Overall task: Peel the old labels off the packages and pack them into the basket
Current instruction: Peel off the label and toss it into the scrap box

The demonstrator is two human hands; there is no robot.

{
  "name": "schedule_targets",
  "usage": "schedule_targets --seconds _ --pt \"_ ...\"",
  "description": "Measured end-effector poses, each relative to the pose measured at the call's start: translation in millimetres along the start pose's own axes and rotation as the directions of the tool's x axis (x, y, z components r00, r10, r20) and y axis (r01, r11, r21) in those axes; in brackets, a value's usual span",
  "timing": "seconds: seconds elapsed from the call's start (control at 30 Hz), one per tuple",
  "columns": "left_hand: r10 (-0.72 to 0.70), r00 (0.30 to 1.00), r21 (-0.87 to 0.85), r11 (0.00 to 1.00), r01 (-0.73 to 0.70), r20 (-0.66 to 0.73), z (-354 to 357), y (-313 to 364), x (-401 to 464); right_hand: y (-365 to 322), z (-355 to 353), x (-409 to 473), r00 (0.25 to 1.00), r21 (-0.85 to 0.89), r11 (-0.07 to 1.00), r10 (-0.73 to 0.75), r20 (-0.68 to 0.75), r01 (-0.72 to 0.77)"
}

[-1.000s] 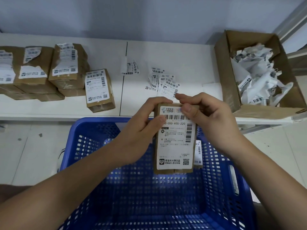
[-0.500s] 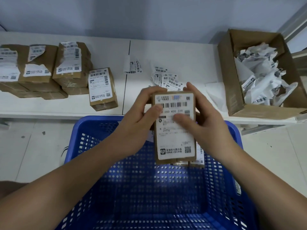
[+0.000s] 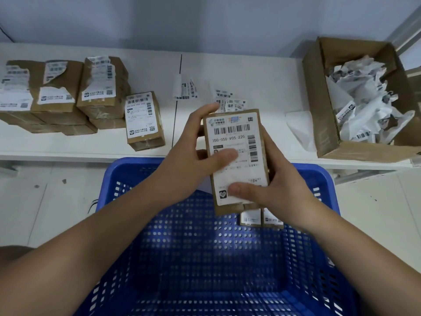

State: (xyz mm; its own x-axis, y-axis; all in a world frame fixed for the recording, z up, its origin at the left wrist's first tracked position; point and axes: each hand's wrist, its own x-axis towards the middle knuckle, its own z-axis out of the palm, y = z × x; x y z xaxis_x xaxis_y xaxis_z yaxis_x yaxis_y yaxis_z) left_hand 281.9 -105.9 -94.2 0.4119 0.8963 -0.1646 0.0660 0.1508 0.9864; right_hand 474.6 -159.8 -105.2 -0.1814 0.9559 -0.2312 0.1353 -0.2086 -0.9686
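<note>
Thumbs are pressing the label while left hand and right hand are both gripping the package (label intact); lifting a corner first seems wise.

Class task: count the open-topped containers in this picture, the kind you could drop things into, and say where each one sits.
2. The blue basket sits low in front of the person, below the white shelf. The cardboard box stands on that shelf at far right, filled with crumpled peeled labels. Others may lie outside the view.
</note>
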Motion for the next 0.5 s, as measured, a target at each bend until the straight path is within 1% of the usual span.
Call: schedule_targets --seconds 0.1,0.17,0.3,0.4,0.5 --pt "-0.032 0.983 0.041 0.999 0.025 0.182 -4.7 -2.0 0.5 -1.2 -4.7 1.9 1.000 0.117 0.993 0.000 -0.014 0.002" --pt "-0.061 0.967 0.095 0.995 0.038 0.248 -7.8 -3.1 1.2 1.6 -5.5 1.8 1.000 0.139 0.990 0.016 -0.015 -0.014" --pt "-0.130 0.937 0.185 0.980 0.071 0.325 -12.0 -3.4 0.9 7.0 -6.2 2.0 0.998 0.174 0.983 0.063 -0.030 -0.056" --pt "-0.134 0.921 0.180 0.981 0.072 0.366 -13.2 -2.2 -1.5 4.4 -7.1 1.3 0.999 0.194 0.980 0.044 -0.026 -0.039" --pt "-0.122 0.918 0.172 0.983 0.059 0.378 -16.9 2.5 -3.0 -0.4 -9.6 -1.2 0.999 0.150 0.988 0.031 0.034 -0.036"
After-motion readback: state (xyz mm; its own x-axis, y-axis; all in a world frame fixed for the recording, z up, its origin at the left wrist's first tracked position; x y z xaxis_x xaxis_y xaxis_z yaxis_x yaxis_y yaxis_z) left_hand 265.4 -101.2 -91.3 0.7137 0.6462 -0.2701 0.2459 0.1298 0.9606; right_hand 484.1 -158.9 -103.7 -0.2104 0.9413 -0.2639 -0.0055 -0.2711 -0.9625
